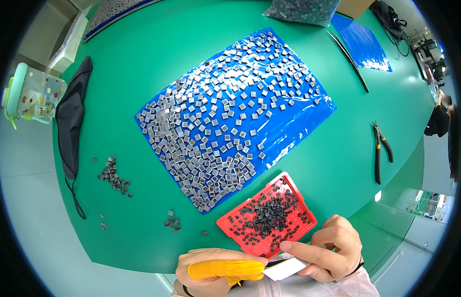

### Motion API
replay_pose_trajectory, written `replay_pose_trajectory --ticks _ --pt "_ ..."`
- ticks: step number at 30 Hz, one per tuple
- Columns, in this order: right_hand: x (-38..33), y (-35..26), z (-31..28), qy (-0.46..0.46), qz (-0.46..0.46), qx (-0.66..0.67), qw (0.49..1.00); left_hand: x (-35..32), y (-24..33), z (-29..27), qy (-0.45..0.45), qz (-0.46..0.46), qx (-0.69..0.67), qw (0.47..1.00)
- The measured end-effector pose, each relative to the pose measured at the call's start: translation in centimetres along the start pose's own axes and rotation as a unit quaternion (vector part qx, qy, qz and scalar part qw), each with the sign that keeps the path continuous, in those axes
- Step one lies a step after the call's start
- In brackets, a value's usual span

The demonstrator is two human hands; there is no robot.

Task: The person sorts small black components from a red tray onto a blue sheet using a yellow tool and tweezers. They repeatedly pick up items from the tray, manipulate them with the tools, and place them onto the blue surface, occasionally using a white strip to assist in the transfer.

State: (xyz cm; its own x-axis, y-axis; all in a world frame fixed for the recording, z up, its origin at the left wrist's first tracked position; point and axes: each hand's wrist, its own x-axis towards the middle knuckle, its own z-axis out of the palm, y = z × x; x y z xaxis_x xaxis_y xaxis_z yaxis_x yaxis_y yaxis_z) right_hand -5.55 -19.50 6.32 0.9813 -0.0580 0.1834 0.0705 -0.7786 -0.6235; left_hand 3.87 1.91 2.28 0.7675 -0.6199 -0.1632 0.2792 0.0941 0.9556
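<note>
Nearest, just before the red tray (224, 222), fingers (312, 254) of the right hand (334, 250) are gripping a white card (286, 270); a yellow covering (223, 269) is partly hiding the left hand (203, 260), whose grip cannot be told. Beneath the tray, a green bench (156, 242) is extending; beyond, a blue sheet (290, 131) is bearing grey squares (188, 153). Farther beyond, the top edge is cutting off a bag (304, 11); rightward, room equipment (427, 49) is blurring.

Green table (334, 143) under 2 blue sheets (296, 121), a red tray (306, 225), pliers (377, 161), tweezers (350, 59) and small dark pieces (111, 175).
</note>
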Motion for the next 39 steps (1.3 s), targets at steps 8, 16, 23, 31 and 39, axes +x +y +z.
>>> replay_pose_trajectory --ticks 8,16,23,31,39 --pt "0.1 -0.2 -0.1 0.009 0.003 -0.041 0.999 -0.6 -0.3 0.2 0.035 -0.031 -0.024 0.999" --pt "-0.3 -0.5 0.0 0.022 0.009 -0.084 0.996 0.0 0.3 0.1 0.012 -0.028 0.028 0.999" --pt "-0.7 -0.3 0.3 0.043 0.010 -0.093 0.995 0.1 0.7 0.3 0.019 -0.064 0.034 0.997" --pt "-0.9 0.0 0.4 0.049 -0.011 -0.110 0.993 0.2 1.3 0.7 0.040 -0.100 0.019 0.994" --pt "-0.7 -0.1 0.6 0.115 0.051 -0.057 0.990 0.1 0.9 1.1 0.057 -0.077 -0.047 0.994"
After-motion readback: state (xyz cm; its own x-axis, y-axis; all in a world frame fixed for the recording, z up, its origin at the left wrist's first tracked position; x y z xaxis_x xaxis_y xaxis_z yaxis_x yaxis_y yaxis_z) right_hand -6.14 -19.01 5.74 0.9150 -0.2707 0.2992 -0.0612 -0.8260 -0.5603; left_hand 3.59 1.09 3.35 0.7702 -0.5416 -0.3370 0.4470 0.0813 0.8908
